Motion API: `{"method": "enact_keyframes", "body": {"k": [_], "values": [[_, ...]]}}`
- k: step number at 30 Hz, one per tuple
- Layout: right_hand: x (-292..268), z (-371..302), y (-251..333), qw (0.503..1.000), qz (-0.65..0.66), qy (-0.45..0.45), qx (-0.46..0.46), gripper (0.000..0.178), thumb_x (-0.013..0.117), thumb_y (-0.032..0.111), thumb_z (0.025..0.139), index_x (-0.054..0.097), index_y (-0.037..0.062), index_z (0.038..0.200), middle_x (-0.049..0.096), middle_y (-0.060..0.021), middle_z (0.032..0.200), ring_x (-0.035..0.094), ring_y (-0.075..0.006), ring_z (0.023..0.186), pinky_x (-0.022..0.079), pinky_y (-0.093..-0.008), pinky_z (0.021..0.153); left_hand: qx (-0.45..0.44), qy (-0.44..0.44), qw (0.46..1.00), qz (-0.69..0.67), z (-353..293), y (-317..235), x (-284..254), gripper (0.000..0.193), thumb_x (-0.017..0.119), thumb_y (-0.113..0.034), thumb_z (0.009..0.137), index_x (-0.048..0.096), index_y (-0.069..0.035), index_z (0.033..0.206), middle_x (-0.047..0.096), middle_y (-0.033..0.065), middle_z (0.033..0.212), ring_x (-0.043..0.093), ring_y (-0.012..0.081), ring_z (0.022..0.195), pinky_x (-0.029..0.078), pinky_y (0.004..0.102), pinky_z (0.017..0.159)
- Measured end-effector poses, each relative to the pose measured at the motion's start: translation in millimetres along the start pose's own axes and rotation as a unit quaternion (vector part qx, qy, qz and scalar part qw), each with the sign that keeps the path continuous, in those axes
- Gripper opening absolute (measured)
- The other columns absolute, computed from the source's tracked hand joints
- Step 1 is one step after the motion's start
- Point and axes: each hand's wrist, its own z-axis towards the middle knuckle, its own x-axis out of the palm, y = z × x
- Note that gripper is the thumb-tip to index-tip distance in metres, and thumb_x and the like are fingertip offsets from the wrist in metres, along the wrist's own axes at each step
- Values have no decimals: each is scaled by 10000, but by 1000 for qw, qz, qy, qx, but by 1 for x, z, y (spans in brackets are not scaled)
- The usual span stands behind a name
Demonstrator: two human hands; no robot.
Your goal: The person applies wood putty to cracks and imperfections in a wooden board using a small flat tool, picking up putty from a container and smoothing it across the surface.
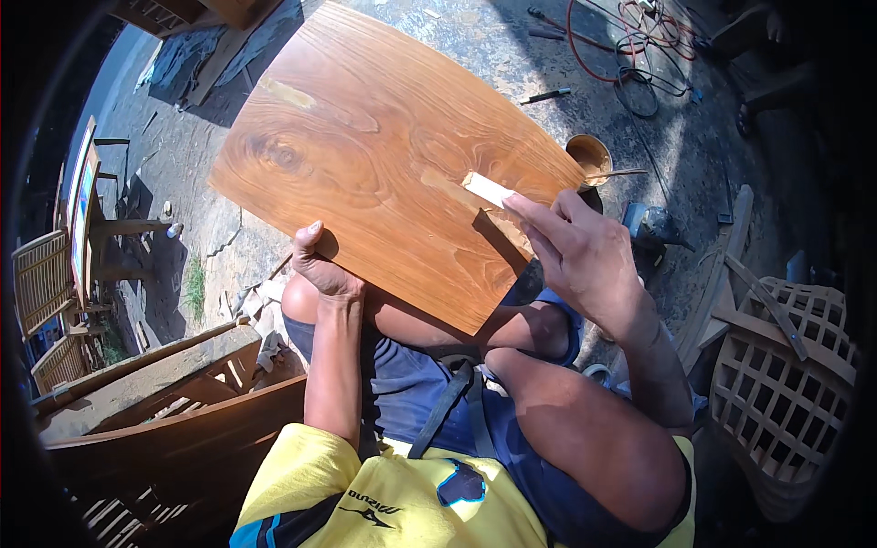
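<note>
A wide varnished wooden board (384,128) rests tilted over my lap, its grain swirling round a dark knot. My left hand (325,272) grips its near left edge, thumb on top and fingers hidden underneath. Between the fingers of my right hand (585,251) is a small pale flat spreader (486,188). The tip of the spreader touches the board beside a smear of tan filler (442,185). Another filler patch (289,93) lies near the board's far left side. Just past the right edge stands a round tin (589,151) of tan paste with a stick across it.
A blue-grey power tool (653,225) lies on the floor at right, near a slatted wooden lattice piece (776,379). Red and black hoses (630,46) coil at the far right. Wooden furniture parts (155,374) crowd the left, and a dark pen-like rod (545,96) lies beyond the board.
</note>
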Motion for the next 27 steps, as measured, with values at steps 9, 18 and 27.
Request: {"method": "enact_keyframes", "body": {"k": [9,18,27], "values": [[26,36,16,998,-17,-42,-50,401,652,132,913,687,190,1308,564,-83,875,660,-252,701,555,-394,597,-26,12,1000,-4,-3,0,9,735,628,-229,777,467,10,1453,588,206,1399,579,400,1289,459,547,1122],[17,27,14,998,-39,35,-38,382,600,121,939,686,165,1309,571,-100,884,678,-270,719,569,-413,626,-53,16,998,-43,-3,1,-2,743,626,-210,767,460,23,1453,587,211,1395,580,402,1287,453,550,1130],[20,45,18,994,-83,45,-56,318,572,101,937,647,77,1245,621,-170,904,725,-339,711,594,-427,606,-24,10,1000,-2,-1,3,-5,708,618,-203,779,479,9,1440,600,193,1380,584,385,1282,455,533,1125]]}}
